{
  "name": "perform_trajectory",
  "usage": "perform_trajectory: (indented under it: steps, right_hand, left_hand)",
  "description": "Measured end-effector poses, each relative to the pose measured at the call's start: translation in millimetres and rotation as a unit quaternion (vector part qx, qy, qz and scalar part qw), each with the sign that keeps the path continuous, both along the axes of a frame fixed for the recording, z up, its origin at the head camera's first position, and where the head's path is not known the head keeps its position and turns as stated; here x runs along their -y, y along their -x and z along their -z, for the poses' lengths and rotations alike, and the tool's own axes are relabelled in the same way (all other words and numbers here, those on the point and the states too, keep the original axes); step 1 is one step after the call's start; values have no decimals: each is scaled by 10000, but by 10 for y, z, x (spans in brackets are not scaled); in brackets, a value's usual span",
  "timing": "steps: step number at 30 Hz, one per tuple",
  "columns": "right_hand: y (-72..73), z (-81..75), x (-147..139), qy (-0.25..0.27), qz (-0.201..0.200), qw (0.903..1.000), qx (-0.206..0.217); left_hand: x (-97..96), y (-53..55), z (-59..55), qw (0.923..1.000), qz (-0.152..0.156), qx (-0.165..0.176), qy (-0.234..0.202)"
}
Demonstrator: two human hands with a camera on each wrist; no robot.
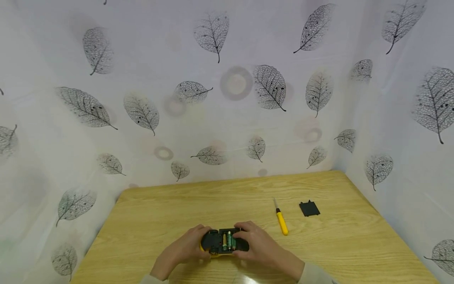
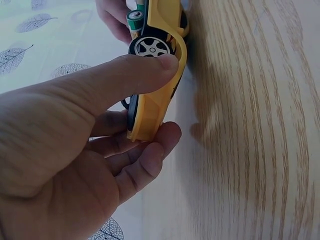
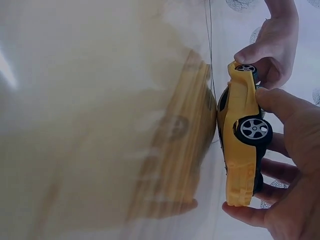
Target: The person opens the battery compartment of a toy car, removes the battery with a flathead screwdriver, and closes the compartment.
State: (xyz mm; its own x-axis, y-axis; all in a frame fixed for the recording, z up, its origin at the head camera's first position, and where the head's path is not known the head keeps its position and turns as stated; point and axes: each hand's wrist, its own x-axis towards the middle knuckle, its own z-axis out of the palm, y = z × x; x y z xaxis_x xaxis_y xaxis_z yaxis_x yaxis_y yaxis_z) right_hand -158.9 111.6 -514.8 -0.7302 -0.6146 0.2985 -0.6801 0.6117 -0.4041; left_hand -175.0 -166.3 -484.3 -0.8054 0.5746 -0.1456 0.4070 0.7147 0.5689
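A yellow toy car (image 1: pixel 213 241) lies upside down on the table, its black underside facing up. Its battery compartment is open, and green-and-copper batteries (image 1: pixel 229 240) sit side by side in it. In the left wrist view one battery (image 2: pixel 135 19) stands proud of the car's edge. My left hand (image 1: pixel 188 245) grips one end of the car, thumb along the side by a wheel (image 2: pixel 152 47). Around the other end curls my right hand (image 1: pixel 259 244), its thumb at the compartment's near edge and a fingertip over the batteries. The right fingers partly cover the compartment.
A screwdriver (image 1: pixel 282 223) with a yellow handle lies on the wooden table (image 1: pixel 159 209), beyond the right hand. Farther right is a black battery cover (image 1: pixel 309 208). Leaf-patterned curtains (image 1: pixel 234 118) enclose the table at the back and sides.
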Motion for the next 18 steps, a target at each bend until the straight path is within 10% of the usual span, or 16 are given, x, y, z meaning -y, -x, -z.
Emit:
perform_trajectory:
  steps: [9,18]
  right_hand:
    - [-27,-32,17,528,106,9966,622]
    - [-9,39,51,636,14,9978,175]
  left_hand:
    - [11,5,21,10000,24,-50,1]
    - [22,-11,-1,9999,81,-59,-6]
